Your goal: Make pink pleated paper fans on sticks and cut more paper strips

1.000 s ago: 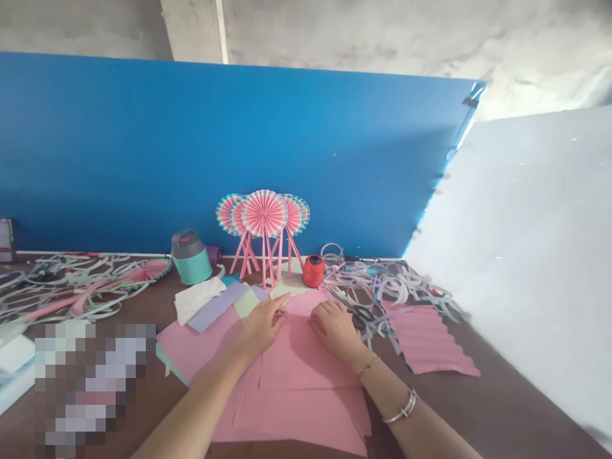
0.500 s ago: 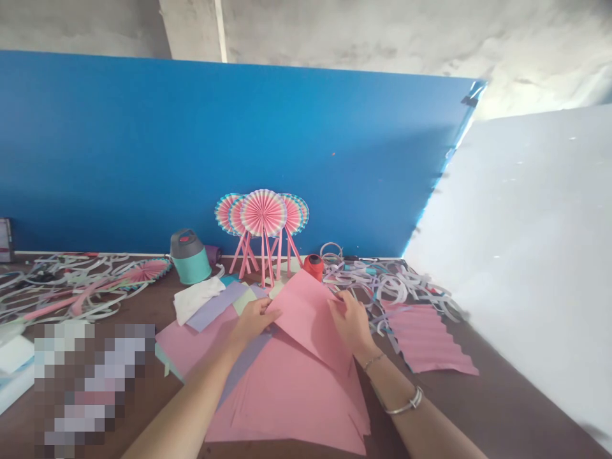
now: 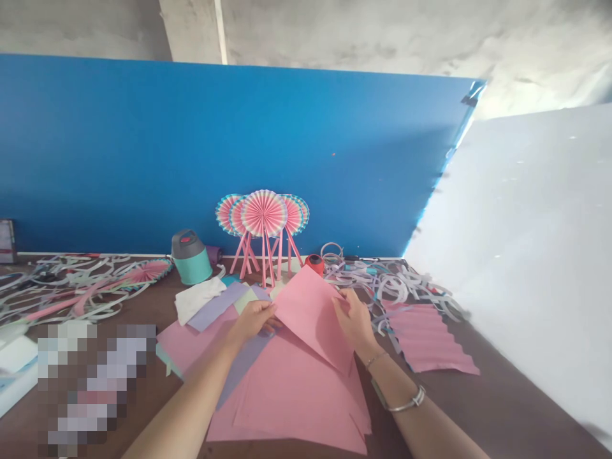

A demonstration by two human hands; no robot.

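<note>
A pink paper sheet (image 3: 310,306) is held up at a slant between my two hands, above a stack of pink paper (image 3: 291,401). My left hand (image 3: 253,320) pinches its left corner between thumb and fingers. On the opposite edge, my right hand (image 3: 352,319) grips the same sheet, with bracelets on that wrist. Purple paper (image 3: 243,366) and more pink sheets lie beneath my left forearm. Behind the held sheet stand several round pleated paper fans (image 3: 264,213) on pink legs.
A teal and grey lidded container (image 3: 192,258) and a red spool (image 3: 314,262) stand towards the blue panel (image 3: 239,127). Tangled paper strips (image 3: 392,284) lie at both sides. A pleated pink sheet (image 3: 430,338) is at the right, a folded white cloth (image 3: 198,298) at the left.
The held pink sheet has shifted slightly to the right and its far corner is a little higher. Both hands keep their grip on it.
</note>
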